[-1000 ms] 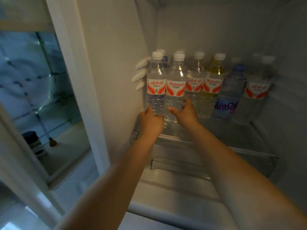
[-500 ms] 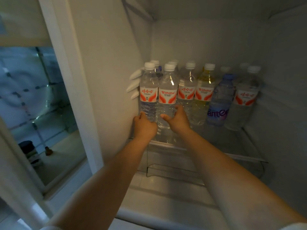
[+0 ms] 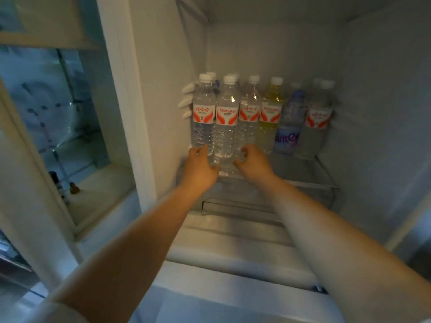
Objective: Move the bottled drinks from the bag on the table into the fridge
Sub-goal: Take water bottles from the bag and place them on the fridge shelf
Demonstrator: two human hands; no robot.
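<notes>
Inside the open fridge [image 3: 291,54], a glass shelf [image 3: 303,169] carries upright clear bottles with red-and-white labels. The left hand [image 3: 201,167] grips the leftmost water bottle [image 3: 203,117] at its base; the right hand [image 3: 253,163] curls around the neighbouring water bottle [image 3: 227,120].

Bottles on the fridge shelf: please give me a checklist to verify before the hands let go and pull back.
1. Front-left bottle upright on the shelf: ok.
2. Second bottle upright, base on the shelf: cannot tell; the hands hide its base.
3. Left hand released: not ok; fingers curl at the front-left bottle's base.
4. Right hand released: not ok; fingers curl round the second bottle's base.
5. Yellow bottle and blue bottle clear of the arms: ok.
6. Free shelf space for more bottles: ok, in front on the right.
</notes>
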